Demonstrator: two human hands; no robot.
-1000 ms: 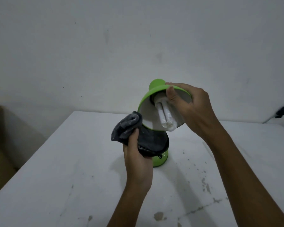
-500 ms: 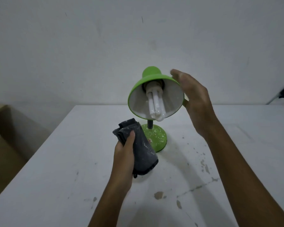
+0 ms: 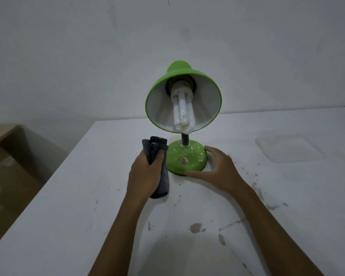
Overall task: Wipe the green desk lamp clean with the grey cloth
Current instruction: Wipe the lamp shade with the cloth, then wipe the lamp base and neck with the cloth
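The green desk lamp (image 3: 184,160) stands upright on the white table (image 3: 68,226). Its shade (image 3: 179,70) tilts toward me and shows a white bulb (image 3: 182,112). White specks cover its round base. My right hand (image 3: 217,166) clasps the base from the right, with the thumb on the front rim and the fingers on the far right edge. My left hand (image 3: 144,174) grips the bunched grey cloth (image 3: 157,154) just left of the base; the cloth almost touches the base.
The table has stains and chips in front of me and to the right. A faint flat square patch (image 3: 287,148) lies at the back right. A brown cardboard box (image 3: 6,166) stands beyond the table's left edge. A bare wall rises close behind.
My right hand has left the shade and dropped to the lamp's base. My left hand with the cloth has come down beside the base. The lamp now stands on the table.
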